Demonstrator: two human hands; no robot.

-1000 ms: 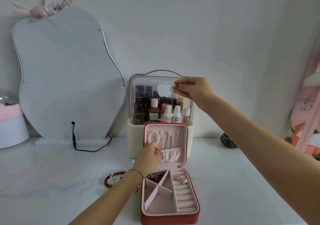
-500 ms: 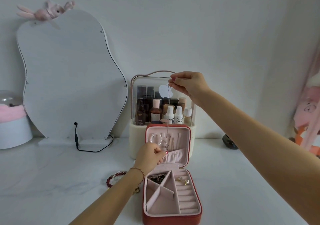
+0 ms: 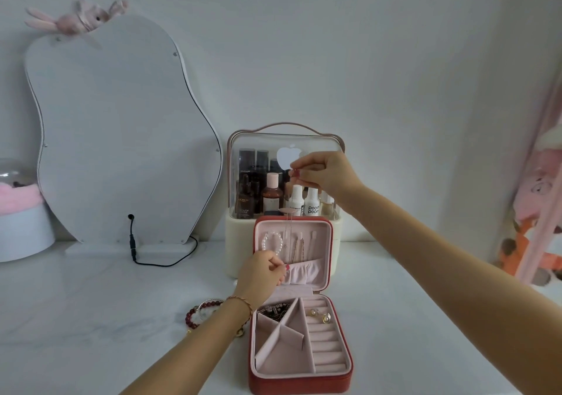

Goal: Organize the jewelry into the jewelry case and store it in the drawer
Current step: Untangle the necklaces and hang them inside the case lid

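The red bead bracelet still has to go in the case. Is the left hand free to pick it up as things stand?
Probably not yet: the left hand pinches the thin necklace at the lid pocket. The red bead bracelet lies uncovered on the table beside that forearm, close by.

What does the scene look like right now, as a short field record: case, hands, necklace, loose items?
case: red square jewelry case, lid open and upright, on white marble-look tabletop
right hand: right hand pinches top of thin chain necklace, raised above lid
left hand: left hand pinches the chain's lower end at pink lid pocket
lid: white pearl bracelet hangs on a hook
tray: gold earrings in ring rolls; dark jewelry in rear-left compartment
outside case: dark red bead bracelet on tabletop, left of case
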